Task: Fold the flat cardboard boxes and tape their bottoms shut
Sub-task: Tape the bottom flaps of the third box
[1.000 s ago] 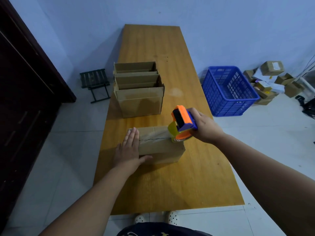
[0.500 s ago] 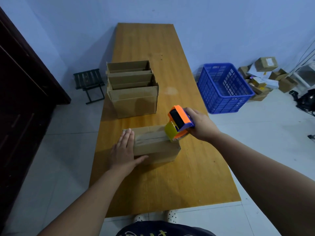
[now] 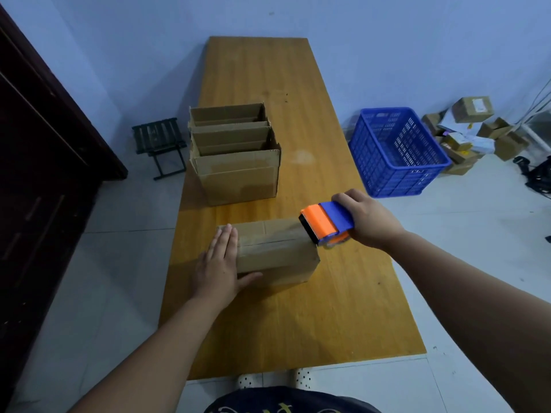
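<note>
The box [image 3: 277, 251] lies bottom up on the near part of the counter [image 3: 298, 317], the left hand [image 3: 219, 269] pressing flat on its left end and the right hand [image 3: 369, 222] gripping the tape dispenser [image 3: 326, 223] at its right edge, so the taping looks nearly done and next the tape needs cutting there.
</note>
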`<state>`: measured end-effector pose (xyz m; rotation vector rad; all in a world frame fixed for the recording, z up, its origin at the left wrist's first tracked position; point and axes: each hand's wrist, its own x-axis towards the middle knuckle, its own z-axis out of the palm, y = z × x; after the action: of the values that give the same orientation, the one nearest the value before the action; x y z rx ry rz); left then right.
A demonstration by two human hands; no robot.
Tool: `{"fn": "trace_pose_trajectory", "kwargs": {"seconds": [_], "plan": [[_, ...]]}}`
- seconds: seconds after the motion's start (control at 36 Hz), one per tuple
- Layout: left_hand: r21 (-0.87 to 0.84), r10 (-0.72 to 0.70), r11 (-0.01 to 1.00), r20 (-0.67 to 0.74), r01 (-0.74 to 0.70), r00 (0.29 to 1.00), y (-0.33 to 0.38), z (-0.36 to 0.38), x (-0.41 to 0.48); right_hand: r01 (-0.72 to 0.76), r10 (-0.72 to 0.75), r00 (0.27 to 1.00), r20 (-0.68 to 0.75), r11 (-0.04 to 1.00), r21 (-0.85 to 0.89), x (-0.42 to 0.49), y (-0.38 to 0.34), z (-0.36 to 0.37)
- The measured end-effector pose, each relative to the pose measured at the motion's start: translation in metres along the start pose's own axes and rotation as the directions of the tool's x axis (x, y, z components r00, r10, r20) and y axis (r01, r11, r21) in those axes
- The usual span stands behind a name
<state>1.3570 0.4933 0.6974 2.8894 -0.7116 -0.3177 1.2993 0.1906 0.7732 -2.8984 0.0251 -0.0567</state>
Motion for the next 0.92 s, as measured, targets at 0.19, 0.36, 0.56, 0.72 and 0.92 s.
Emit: {"fn": "trace_pose_trajectory", "kwargs": {"seconds": [0.19, 0.36, 0.56, 0.72, 0.92], "plan": [[-0.001, 0.007, 1.000, -0.005, -0.007, 1.000, 0.001, 0.000, 0.000, -0.075, 0.073, 0.996, 0.043, 0.994, 0.073, -0.003, 0.003, 0.008], [0.055, -0.009, 0.998, 0.015, 0.008, 1.000, 0.003, -0.003, 0.000, -0.069, 0.067, 0.997, 0.026, 0.995, 0.072, -0.006, 0.008, 0.015], [0.022, -0.031, 0.999, 0.034, 0.031, 0.999, 0.006, -0.006, -0.002, -0.131, 0.129, 0.991, 0.025, 0.983, 0.129, -0.018, 0.015, 0.025], [0.001, -0.026, 1.000, 0.025, 0.026, 0.999, 0.005, -0.004, -0.001, -0.141, 0.145, 0.989, -0.016, 0.980, 0.143, -0.020, 0.026, 0.024], [0.025, -0.029, 0.999, 0.032, 0.028, 0.999, 0.007, -0.004, 0.000, -0.168, 0.169, 0.986, 0.001, 0.978, 0.126, -0.028, 0.049, 0.017]]}}
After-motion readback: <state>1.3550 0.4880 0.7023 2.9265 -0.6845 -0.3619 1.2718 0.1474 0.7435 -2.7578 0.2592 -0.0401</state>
